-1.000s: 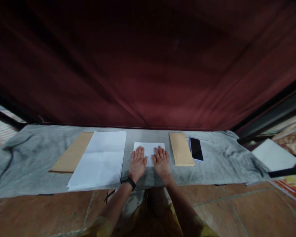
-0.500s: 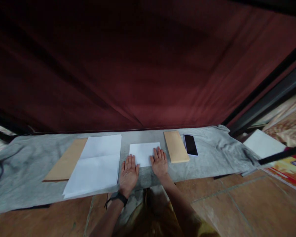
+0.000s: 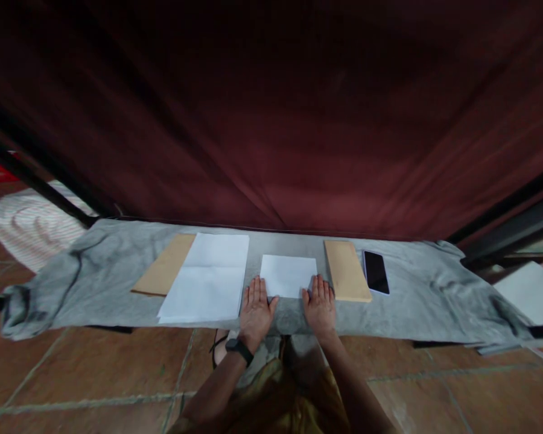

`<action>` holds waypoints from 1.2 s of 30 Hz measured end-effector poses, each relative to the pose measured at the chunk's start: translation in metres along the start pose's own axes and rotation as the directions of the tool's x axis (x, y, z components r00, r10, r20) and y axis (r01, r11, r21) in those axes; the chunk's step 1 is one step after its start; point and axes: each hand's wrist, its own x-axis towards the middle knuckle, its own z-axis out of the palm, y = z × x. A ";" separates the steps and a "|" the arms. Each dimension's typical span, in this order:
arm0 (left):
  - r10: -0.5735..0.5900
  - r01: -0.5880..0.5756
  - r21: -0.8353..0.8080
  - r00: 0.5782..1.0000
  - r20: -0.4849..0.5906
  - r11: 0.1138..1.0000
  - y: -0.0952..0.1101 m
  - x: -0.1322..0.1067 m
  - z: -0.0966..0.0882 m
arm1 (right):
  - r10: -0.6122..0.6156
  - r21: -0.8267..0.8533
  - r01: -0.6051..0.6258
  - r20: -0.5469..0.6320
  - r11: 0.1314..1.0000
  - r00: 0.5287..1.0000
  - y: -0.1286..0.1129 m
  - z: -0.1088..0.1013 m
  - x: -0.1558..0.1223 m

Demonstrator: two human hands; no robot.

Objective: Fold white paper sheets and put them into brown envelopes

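A folded white paper (image 3: 288,274) lies flat in front of me on the grey cloth. At its lower left corner, my left hand (image 3: 256,307) rests palm down with fingers stretched out and the thumb spread; a dark watch band circles that wrist. My right hand (image 3: 320,304) lies flat at the paper's lower right corner, fingers extended. Neither hand grips anything. To the left is a stack of larger white sheets (image 3: 208,289) with a crease across it, partly covering brown paper (image 3: 165,268). Right of my right hand sits a stack of tan envelopes (image 3: 347,271).
A phone (image 3: 377,272) with a dark screen lies right of the tan stack. The grey cloth (image 3: 425,289) covers a narrow bench. A dark red curtain (image 3: 280,150) hangs behind it. Black metal bars (image 3: 516,211) stand at the sides, and tiled floor (image 3: 117,367) shows below.
The view has shifted, so the bench things appear further right. My right hand has slid off the paper's face toward its lower right corner. Both hands stay flat.
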 end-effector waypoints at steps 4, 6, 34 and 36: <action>0.011 -0.011 -0.006 1.000 -0.022 1.000 0.003 -0.006 -0.004 | -0.016 0.004 0.016 -0.011 1.000 1.000 0.000 0.000 -0.001; 0.088 -0.089 -0.030 0.996 -0.026 0.996 0.007 -0.009 -0.007 | -0.019 -0.005 0.019 0.008 1.000 1.000 0.000 -0.001 -0.001; 0.286 -0.260 -0.185 0.949 0.136 0.948 0.016 -0.023 -0.024 | -0.391 0.128 0.370 0.235 0.920 0.890 -0.008 -0.033 -0.035; 0.289 -0.263 -0.187 0.949 0.128 0.947 0.016 -0.023 -0.025 | -0.360 0.107 0.345 0.215 0.933 0.908 -0.006 -0.033 -0.036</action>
